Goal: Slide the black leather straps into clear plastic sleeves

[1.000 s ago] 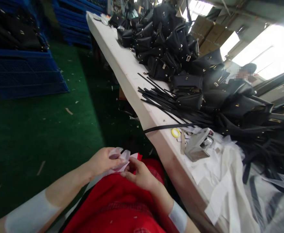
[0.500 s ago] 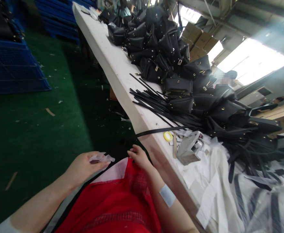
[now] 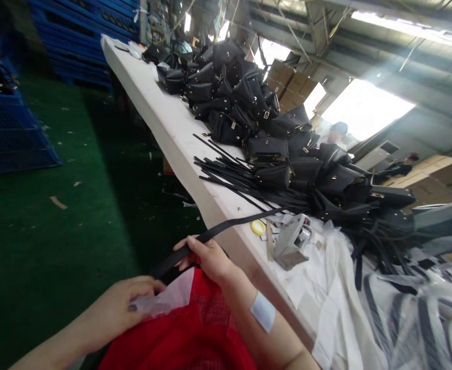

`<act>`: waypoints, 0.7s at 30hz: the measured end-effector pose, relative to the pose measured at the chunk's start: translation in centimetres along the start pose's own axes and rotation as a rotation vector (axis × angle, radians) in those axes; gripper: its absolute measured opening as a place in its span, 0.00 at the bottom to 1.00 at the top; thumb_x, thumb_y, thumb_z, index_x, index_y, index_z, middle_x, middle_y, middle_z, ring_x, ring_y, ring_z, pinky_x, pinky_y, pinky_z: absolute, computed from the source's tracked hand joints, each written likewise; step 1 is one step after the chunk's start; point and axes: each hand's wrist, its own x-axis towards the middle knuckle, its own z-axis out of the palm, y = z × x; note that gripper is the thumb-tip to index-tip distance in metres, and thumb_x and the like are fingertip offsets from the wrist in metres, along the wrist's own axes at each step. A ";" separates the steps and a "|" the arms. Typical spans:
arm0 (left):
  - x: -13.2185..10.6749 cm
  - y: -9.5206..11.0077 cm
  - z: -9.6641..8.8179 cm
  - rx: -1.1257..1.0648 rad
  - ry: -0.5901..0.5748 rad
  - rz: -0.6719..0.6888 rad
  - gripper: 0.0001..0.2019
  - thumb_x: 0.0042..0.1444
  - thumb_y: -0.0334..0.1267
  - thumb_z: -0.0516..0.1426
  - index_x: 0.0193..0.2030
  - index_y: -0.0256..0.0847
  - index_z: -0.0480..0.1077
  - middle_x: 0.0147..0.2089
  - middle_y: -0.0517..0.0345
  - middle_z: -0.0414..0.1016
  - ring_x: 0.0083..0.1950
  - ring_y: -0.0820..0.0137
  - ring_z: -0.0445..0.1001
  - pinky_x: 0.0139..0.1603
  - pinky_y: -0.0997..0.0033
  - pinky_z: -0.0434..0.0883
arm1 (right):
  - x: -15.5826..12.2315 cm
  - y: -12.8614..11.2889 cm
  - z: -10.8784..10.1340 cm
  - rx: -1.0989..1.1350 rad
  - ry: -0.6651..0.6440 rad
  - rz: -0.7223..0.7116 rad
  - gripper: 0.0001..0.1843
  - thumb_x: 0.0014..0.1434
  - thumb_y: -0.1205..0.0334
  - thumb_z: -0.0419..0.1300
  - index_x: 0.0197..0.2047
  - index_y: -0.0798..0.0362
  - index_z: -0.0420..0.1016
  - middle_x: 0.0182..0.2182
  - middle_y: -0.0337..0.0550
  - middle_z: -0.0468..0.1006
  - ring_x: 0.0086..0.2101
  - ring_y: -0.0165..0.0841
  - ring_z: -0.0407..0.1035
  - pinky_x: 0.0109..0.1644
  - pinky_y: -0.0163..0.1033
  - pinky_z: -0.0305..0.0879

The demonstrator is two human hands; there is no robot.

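Observation:
My right hand [image 3: 206, 255] is closed on a long black strap [image 3: 229, 225] that runs from my lap up over the edge of the white table [image 3: 164, 118]. My left hand [image 3: 120, 306] rests on my lap with its fingers closed on a crumpled piece of white tissue paper [image 3: 167, 298], over a red garment [image 3: 187, 334]. A white patch sits on my right forearm. On the table, past the strap, lie a yellow tape roll [image 3: 258, 226] and a grey metal tool [image 3: 289, 241].
A bundle of black straps [image 3: 233, 172] and a long heap of black handbags [image 3: 241, 97] cover the table. White paper and wrapped straps [image 3: 364, 288] lie at the right. Blue crates [image 3: 13, 128] stand on the green floor. A person [image 3: 336, 134] is behind the bags, and cardboard boxes [image 3: 430, 180] stand at the back right.
My right hand left the paper on my lap, reached to the table edge and took hold of the black strap. My left hand kept the paper and sank to my lap. My view lifted.

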 end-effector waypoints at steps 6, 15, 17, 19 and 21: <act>-0.1 1.6 0.7 -0.089 -0.070 -0.102 0.14 0.46 0.51 0.62 0.29 0.42 0.79 0.29 0.57 0.80 0.32 0.61 0.76 0.32 0.72 0.67 | -1.8 -2.6 -2.8 -0.178 0.214 -0.113 0.32 0.60 0.34 0.55 0.43 0.57 0.80 0.29 0.42 0.77 0.25 0.27 0.71 0.33 0.33 0.69; 0.6 2.2 1.2 -0.272 0.008 -0.187 0.18 0.41 0.51 0.66 0.31 0.36 0.79 0.28 0.55 0.80 0.32 0.61 0.76 0.33 0.69 0.68 | -5.2 -1.7 -1.0 -0.452 0.219 -0.253 0.29 0.66 0.38 0.48 0.43 0.52 0.80 0.39 0.45 0.80 0.40 0.35 0.73 0.47 0.40 0.70; 0.5 2.4 1.3 -0.300 -0.009 -0.197 0.18 0.41 0.51 0.66 0.31 0.35 0.79 0.28 0.55 0.80 0.32 0.61 0.76 0.33 0.69 0.68 | -5.6 -1.6 -1.1 -0.477 0.233 -0.297 0.27 0.68 0.41 0.47 0.42 0.52 0.80 0.40 0.46 0.80 0.42 0.36 0.73 0.50 0.40 0.69; 0.4 2.5 1.3 -0.321 -0.029 -0.207 0.18 0.41 0.50 0.66 0.31 0.36 0.79 0.28 0.56 0.79 0.33 0.61 0.76 0.34 0.69 0.69 | -5.8 -1.5 -1.2 -0.493 0.246 -0.341 0.26 0.69 0.44 0.47 0.42 0.52 0.80 0.40 0.46 0.80 0.42 0.36 0.73 0.50 0.40 0.69; 0.4 2.5 1.3 -0.333 -0.049 -0.207 0.17 0.41 0.49 0.67 0.32 0.36 0.79 0.28 0.57 0.79 0.34 0.61 0.76 0.34 0.69 0.69 | -6.0 -1.4 -1.3 -0.510 0.253 -0.371 0.25 0.70 0.45 0.47 0.42 0.52 0.80 0.40 0.45 0.81 0.42 0.35 0.73 0.49 0.39 0.69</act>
